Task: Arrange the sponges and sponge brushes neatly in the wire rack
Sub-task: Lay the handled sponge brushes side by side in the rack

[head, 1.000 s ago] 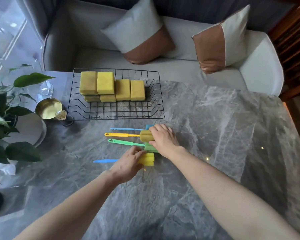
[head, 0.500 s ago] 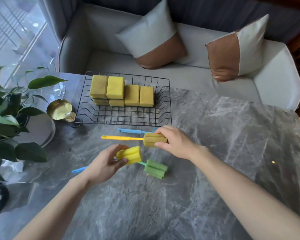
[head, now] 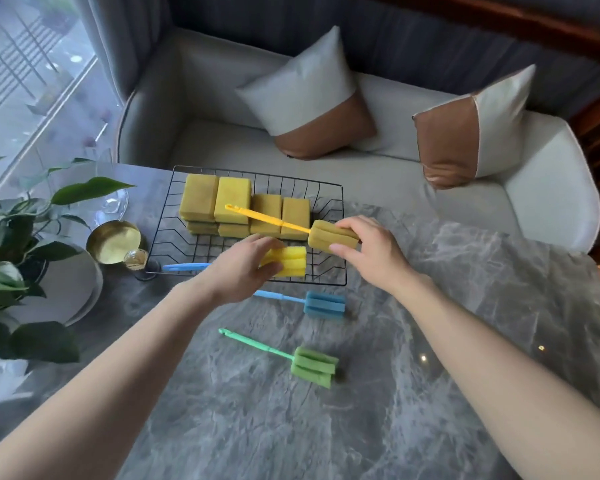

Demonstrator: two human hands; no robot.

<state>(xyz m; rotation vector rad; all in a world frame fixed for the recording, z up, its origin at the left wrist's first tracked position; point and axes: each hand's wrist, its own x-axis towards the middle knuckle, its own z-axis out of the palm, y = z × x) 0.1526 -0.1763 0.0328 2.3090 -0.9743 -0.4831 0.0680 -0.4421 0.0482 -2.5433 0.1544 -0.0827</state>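
A black wire rack (head: 340, 237) stands on the marble table with several yellow sponges (head: 232, 209) stacked along its back. My left hand (head: 243, 268) grips a bright yellow sponge brush (head: 288, 261) with a blue handle over the rack's front. My right hand (head: 371, 251) holds a darker yellow sponge brush (head: 329, 235) with a yellow handle, raised above the rack's right part, handle pointing left. A blue sponge brush (head: 323, 304) and a green sponge brush (head: 312, 365) lie on the table in front of the rack.
A gold cup (head: 113, 242) and a small glass (head: 136, 259) stand left of the rack. A leafy plant (head: 18, 244) on a white plate (head: 70, 289) fills the left edge. A sofa (head: 551, 188) with two cushions lies behind the table.
Both hands have lifted their sponge brushes off the table and carried them away from me to above the rack. The blue and green brushes stay on the table.
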